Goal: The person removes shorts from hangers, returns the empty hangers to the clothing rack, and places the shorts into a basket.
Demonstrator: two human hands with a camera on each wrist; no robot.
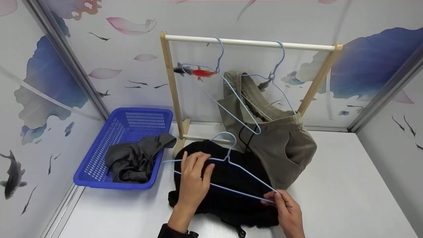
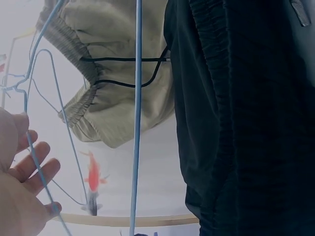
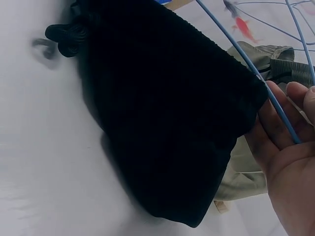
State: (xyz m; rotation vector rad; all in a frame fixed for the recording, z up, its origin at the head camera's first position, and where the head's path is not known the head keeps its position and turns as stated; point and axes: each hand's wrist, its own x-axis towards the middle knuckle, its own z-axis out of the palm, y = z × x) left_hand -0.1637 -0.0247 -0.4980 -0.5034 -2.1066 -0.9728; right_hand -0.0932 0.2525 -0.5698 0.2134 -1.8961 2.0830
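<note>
We see a pale blue hanger [image 1: 238, 191] in both hands, over a black garment [image 1: 231, 208] that lies in the near middle of the white table [image 1: 343, 191], a cord loop at its near edge. The left hand [image 1: 193, 178] is at the hanger's upper left arm, its fingers loosely bent and spread, the wire running across them without being clasped. The right hand [image 1: 289, 208] pinches the hanger's right corner between thumb and fingers, beside the garment's right edge; we cannot tell whether it also grips the cloth. Just beyond stands a rack [image 1: 251, 42] with a white rail and wooden legs. From the rail's left part hangs a bare hanger [image 1: 222, 49]; to the right, another hanger [image 1: 283, 53] carries khaki shorts [image 1: 281, 145], which reach down behind the black garment. At the left, a blue basket [image 1: 115, 186] holds a dark grey cloth [image 1: 132, 155], draped partly over the basket's right rim.
</note>
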